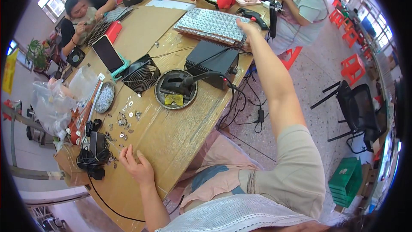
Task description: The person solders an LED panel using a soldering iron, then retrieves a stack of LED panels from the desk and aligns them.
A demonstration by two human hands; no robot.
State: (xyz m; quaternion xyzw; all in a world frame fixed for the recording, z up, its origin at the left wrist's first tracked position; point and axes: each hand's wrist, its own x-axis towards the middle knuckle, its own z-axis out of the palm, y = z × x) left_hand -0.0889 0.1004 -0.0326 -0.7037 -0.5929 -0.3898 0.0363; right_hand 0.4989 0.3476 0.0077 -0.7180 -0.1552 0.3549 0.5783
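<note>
My right arm reaches to the far side, where my right hand point(249, 28) grips the right edge of a silvery panel covered in small round parts point(212, 22). This panel lies on top of a stack; the thumb shows, and the fingers beneath are hidden. Near the table's front left, my left hand point(138, 166) rests with fingers loosely bent and apart, nothing seen in it. Small metal pieces point(123, 122) lie scattered beyond it. Between the hands, a soldering iron point(201, 77) sits in its holder on a round dish point(159, 96), beside a yellow sponge point(174, 99).
A black station box point(212, 62) with cables stands below the panels. A fan point(140, 77), phone point(108, 53), bowl of small white parts point(105, 97) and black corded device point(93, 150) are on the left. Two co-workers sit across the table point(171, 133). Red stools point(352, 68) stand right.
</note>
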